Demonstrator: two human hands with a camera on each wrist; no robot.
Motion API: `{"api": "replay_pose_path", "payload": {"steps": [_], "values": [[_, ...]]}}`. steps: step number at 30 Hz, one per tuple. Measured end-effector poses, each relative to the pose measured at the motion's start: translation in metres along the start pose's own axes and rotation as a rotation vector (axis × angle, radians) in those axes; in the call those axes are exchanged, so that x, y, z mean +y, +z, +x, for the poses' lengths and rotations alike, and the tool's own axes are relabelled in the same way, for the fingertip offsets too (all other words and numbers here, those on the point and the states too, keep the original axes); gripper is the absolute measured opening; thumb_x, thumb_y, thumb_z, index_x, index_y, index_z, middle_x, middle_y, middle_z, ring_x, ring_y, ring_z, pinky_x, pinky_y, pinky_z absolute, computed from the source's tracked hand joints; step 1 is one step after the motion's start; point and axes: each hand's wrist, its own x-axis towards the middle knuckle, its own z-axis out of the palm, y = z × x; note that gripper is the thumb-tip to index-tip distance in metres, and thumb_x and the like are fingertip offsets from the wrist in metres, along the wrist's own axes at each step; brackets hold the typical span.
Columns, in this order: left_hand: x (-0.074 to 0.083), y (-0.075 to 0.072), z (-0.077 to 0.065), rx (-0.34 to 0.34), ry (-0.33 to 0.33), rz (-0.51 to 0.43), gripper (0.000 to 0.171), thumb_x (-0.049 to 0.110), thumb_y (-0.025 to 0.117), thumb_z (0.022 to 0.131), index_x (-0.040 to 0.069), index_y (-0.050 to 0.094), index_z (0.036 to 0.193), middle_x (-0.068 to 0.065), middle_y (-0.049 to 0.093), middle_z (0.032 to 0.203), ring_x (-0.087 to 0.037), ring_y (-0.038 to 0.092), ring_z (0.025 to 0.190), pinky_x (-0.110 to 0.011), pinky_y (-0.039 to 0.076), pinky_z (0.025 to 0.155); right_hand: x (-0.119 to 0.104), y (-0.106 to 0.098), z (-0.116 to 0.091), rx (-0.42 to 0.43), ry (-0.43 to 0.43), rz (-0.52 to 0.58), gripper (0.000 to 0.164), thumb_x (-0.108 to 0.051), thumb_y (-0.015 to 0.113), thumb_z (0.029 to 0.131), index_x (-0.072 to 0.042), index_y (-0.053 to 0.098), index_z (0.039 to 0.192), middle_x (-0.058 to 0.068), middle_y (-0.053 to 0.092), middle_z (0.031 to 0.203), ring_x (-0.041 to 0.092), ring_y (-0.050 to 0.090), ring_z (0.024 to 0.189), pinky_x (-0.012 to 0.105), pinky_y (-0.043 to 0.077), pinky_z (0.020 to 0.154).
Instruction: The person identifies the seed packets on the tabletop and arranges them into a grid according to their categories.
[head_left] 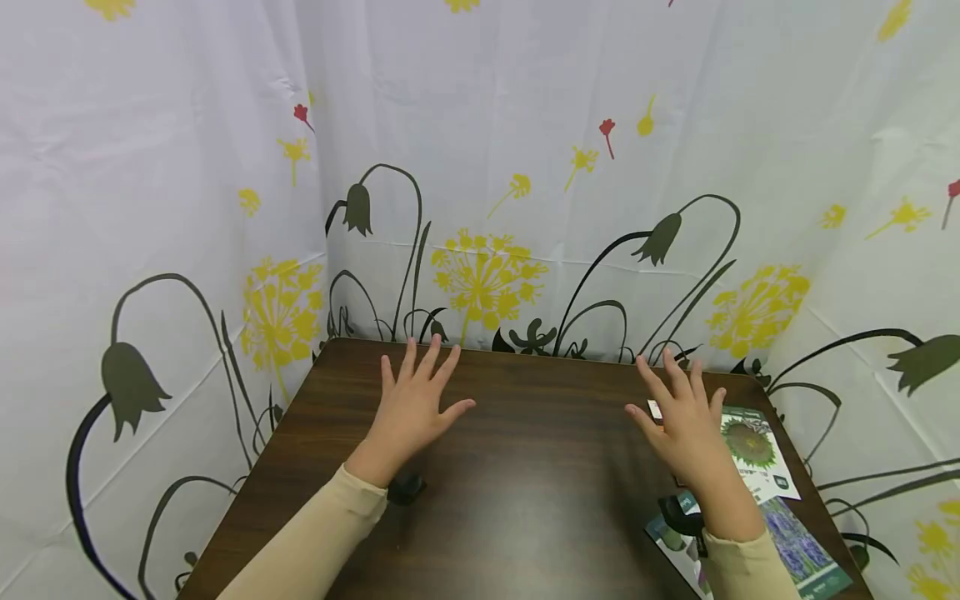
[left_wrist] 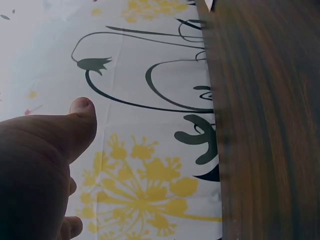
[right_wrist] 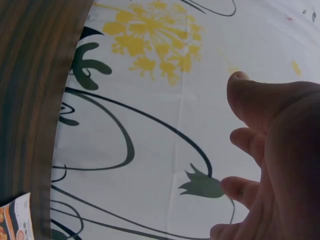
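Note:
My left hand is held over the left part of the dark wooden table, palm down, fingers straight and spread, holding nothing. In the left wrist view its thumb sticks out in front of the curtain. My right hand hovers on the right side, fingers spread and nothing in them. Under and beside it lie seed packets: one with a green-rimmed round flower, and one with purple flower spikes. The right hand and forearm partly cover them. A corner of an orange-pictured packet shows in the right wrist view.
A white curtain printed with yellow and dark green flowers hangs behind the table and along both sides. Its lower part meets the table's back edge. Dark bands with small devices sit at the left wrist and the right wrist.

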Motion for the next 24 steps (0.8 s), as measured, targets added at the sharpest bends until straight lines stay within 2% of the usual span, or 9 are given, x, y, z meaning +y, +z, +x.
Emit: {"api": "replay_pose_path", "payload": {"steps": [6,12,19,24], "values": [[0.006,0.004,-0.004,0.013,0.021,-0.013,0.094,0.076,0.060,0.100,0.035,0.022,0.175,-0.007,0.015,0.185,-0.044,0.005,0.171,-0.083,0.004,0.128,0.005,0.002,-0.008,-0.004,0.020,0.005,0.082,-0.041,0.073,0.105,-0.032,0.030,0.174,0.023,0.017,0.182,0.065,0.000,0.163,0.096,-0.003,0.113],[0.013,0.017,-0.010,0.005,0.043,-0.027,0.094,0.075,0.063,0.098,0.035,0.025,0.175,-0.007,0.018,0.185,-0.046,0.011,0.171,-0.084,0.006,0.127,0.012,0.012,-0.019,-0.022,0.045,0.008,0.081,-0.043,0.072,0.106,-0.034,0.028,0.174,0.024,0.019,0.181,0.066,0.003,0.163,0.097,-0.001,0.113],[0.023,0.034,-0.022,-0.036,0.051,-0.066,0.092,0.075,0.061,0.099,0.036,0.025,0.175,-0.006,0.021,0.184,-0.044,0.012,0.171,-0.083,0.007,0.128,0.018,0.025,-0.043,-0.024,0.054,0.024,0.081,-0.039,0.073,0.105,-0.037,0.030,0.173,0.025,0.022,0.180,0.066,0.007,0.162,0.095,-0.001,0.116],[0.033,0.042,-0.031,-0.038,0.070,-0.082,0.092,0.076,0.062,0.098,0.033,0.031,0.173,-0.007,0.026,0.183,-0.045,0.019,0.169,-0.083,0.014,0.127,0.019,0.031,-0.062,-0.008,0.061,0.064,0.077,-0.035,0.074,0.105,-0.033,0.035,0.172,0.027,0.025,0.178,0.067,0.008,0.162,0.090,-0.006,0.120]]}}
